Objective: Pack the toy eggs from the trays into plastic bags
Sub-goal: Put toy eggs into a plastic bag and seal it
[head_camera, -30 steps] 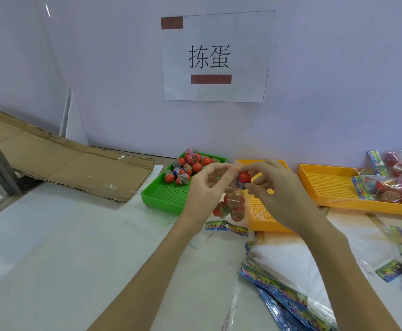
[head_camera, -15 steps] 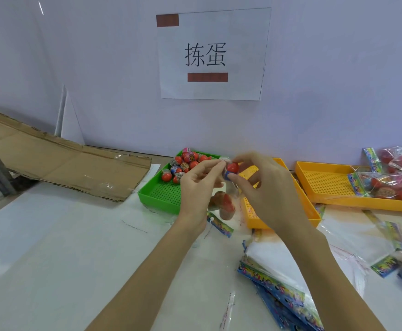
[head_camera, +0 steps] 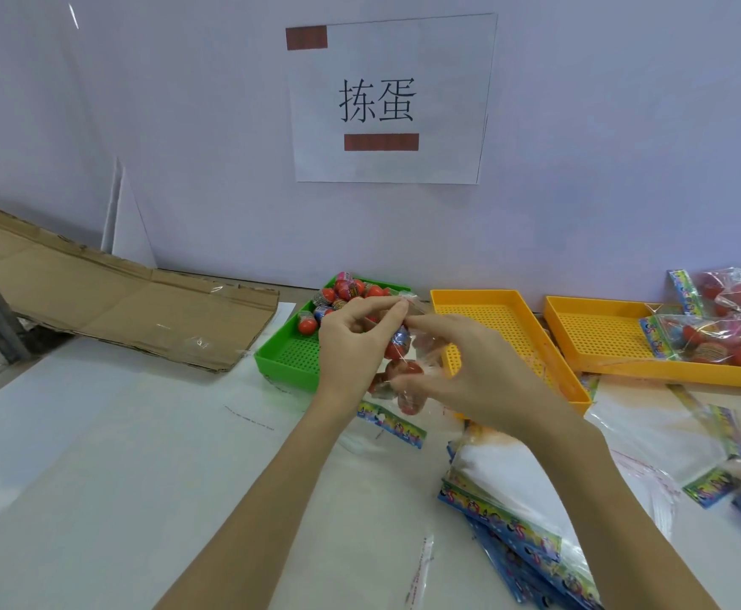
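The white table point(head_camera: 95, 477) spans the lower frame, with flattened cardboard point(head_camera: 117, 301) at 9 o'clock and a printed sign point(head_camera: 386, 99) on the wall at 12 o'clock. Two empty-looking orange trays sit at 3 o'clock: the middle tray point(head_camera: 491, 319) and the far tray point(head_camera: 597, 332), which carries filled bags point(head_camera: 729, 341) at its right end. A stack of flat bags point(head_camera: 518, 512) lies at 5 o'clock. The green tray point(head_camera: 289, 358) holds loose toy eggs point(head_camera: 342, 292). At centre, the left hand point(head_camera: 351, 345) and the right hand point(head_camera: 469, 367) both pinch the top of a clear plastic bag point(head_camera: 403, 376) hanging between them, eggs inside.
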Demonstrator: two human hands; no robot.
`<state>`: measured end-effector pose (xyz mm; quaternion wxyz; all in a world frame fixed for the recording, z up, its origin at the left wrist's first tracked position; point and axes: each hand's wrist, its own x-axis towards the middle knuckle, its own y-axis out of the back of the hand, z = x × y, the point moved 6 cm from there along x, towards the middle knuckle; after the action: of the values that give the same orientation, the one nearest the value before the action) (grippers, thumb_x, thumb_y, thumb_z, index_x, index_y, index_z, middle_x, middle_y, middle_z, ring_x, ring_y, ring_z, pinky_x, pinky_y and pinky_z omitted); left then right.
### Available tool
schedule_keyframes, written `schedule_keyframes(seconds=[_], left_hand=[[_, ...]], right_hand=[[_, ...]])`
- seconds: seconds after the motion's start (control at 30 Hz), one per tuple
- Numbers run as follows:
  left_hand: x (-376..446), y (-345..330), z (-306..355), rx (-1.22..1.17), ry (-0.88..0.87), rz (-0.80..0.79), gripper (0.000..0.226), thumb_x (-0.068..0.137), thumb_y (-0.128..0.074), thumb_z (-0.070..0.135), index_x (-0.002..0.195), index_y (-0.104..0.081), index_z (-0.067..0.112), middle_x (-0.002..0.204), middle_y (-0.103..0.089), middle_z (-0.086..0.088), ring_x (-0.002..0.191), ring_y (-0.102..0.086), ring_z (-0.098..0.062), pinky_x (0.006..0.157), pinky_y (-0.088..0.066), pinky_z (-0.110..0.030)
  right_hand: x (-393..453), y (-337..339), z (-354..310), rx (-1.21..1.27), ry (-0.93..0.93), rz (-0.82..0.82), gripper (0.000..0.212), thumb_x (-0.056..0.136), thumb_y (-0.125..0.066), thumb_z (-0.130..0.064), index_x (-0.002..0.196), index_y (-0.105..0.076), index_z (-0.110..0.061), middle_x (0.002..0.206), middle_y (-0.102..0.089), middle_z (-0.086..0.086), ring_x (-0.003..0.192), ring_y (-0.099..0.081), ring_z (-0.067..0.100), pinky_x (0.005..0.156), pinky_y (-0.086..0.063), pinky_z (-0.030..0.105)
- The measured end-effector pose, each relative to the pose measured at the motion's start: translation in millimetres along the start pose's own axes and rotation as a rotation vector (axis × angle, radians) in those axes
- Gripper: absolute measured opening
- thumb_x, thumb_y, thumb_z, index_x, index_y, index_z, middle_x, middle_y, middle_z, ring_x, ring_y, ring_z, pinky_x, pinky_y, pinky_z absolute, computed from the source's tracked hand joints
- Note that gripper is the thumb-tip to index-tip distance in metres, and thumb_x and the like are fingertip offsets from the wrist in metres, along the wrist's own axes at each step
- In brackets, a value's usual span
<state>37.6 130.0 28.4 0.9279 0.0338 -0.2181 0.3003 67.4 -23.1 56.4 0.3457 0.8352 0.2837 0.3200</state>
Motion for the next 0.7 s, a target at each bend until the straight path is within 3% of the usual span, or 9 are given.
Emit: schedule_keyframes(seconds=[0.07, 0.17, 0.23, 0.3, 0.4, 0.47, 0.57, 0.63, 0.7], left_hand=[[0, 1, -2, -0.016, 0.018, 0.013, 0.013, 0.094, -0.077, 0.017, 0.094, -0.084, 0.029, 0.090, -0.080, 0.002, 0.083, -0.073, -0.025, 0.073, -0.062, -0.030], [-1, -1, -2, -0.062, 0.076, -0.024, 0.017, 0.097, -0.074, 0.023, 0.091, -0.083, 0.036, 0.092, -0.080, 0.003, 0.090, -0.074, -0.016, 0.076, -0.060, -0.026], [-1, -8, -3, -0.087, 0.162, -0.136, 0.020, 0.103, -0.063, 0.036, 0.099, -0.082, 0.031, 0.102, -0.080, 0.001, 0.100, -0.074, -0.015, 0.082, -0.059, -0.029], [-3, -13, -6, -0.105, 0.261, -0.268, 0.034, 0.105, -0.053, 0.049, 0.108, -0.080, 0.027, 0.109, -0.078, -0.004, 0.105, -0.074, -0.024, 0.084, -0.061, -0.034], [-2, -14, -4, -0.111, 0.203, -0.318, 0.026, 0.107, -0.057, 0.031, 0.118, -0.075, 0.015, 0.110, -0.076, -0.009, 0.098, -0.072, -0.022, 0.078, -0.058, -0.031], [-3, -15, -4, -0.156, 0.187, -0.287, 0.022, 0.106, -0.059, 0.019, 0.119, -0.074, 0.010, 0.105, -0.075, -0.008, 0.092, -0.070, -0.018, 0.074, -0.057, -0.027], [-1, -13, -7, -0.223, 0.231, -0.168, 0.018, 0.105, -0.060, 0.013, 0.117, -0.073, 0.010, 0.100, -0.075, -0.006, 0.086, -0.070, -0.014, 0.068, -0.055, -0.024], [2, -6, -8, -0.254, 0.250, -0.080, 0.017, 0.103, -0.062, 0.010, 0.117, -0.072, 0.008, 0.103, -0.074, -0.010, 0.085, -0.070, -0.013, 0.066, -0.054, -0.023], [4, -1, -9, -0.302, 0.265, -0.035, 0.019, 0.101, -0.064, 0.009, 0.119, -0.070, 0.005, 0.105, -0.074, -0.011, 0.082, -0.070, -0.010, 0.064, -0.054, -0.021]], right_hand=[[1, -9, 0, -0.148, -0.002, 0.006, 0.074, 0.081, -0.078, -0.056, 0.147, -0.049, -0.038, 0.115, -0.068, -0.016, 0.104, -0.057, 0.013, 0.096, -0.044, 0.037], [3, -17, -2, -0.137, 0.030, 0.078, 0.073, 0.087, -0.079, -0.044, 0.150, -0.043, -0.031, 0.117, -0.066, -0.016, 0.105, -0.047, 0.009, 0.097, -0.039, 0.031], [4, -18, 1, -0.050, 0.027, 0.089, 0.068, 0.091, -0.077, -0.033, 0.149, -0.041, -0.031, 0.112, -0.059, -0.021, 0.105, -0.041, 0.000, 0.096, -0.039, 0.024], [4, -16, 5, -0.001, 0.008, 0.097, 0.060, 0.096, -0.072, -0.028, 0.147, -0.040, -0.033, 0.107, -0.053, -0.027, 0.108, -0.040, -0.002, 0.095, -0.036, 0.020], [1, -10, 7, -0.028, 0.036, 0.159, 0.051, 0.097, -0.068, -0.022, 0.143, -0.046, -0.029, 0.108, -0.052, -0.024, 0.109, -0.043, 0.007, 0.088, -0.034, 0.011], [0, -7, 6, -0.083, 0.054, 0.217, 0.054, 0.094, -0.070, -0.018, 0.144, -0.050, -0.026, 0.124, -0.055, -0.009, 0.115, -0.043, 0.014, 0.096, -0.038, 0.014], [-1, -2, 0, -0.195, 0.023, 0.423, 0.071, 0.088, -0.080, -0.024, 0.150, -0.045, -0.021, 0.143, -0.044, 0.010, 0.129, -0.038, 0.026, 0.110, -0.038, 0.035], [-1, -2, 2, -0.111, -0.063, 0.467, 0.087, 0.085, -0.083, -0.036, 0.155, -0.035, -0.018, 0.150, -0.039, 0.008, 0.137, -0.035, 0.024, 0.112, -0.033, 0.032], [0, -9, 8, 0.091, -0.170, 0.387, 0.091, 0.081, -0.085, -0.046, 0.153, -0.036, -0.019, 0.138, -0.051, -0.002, 0.129, -0.049, 0.016, 0.106, -0.042, 0.022]])
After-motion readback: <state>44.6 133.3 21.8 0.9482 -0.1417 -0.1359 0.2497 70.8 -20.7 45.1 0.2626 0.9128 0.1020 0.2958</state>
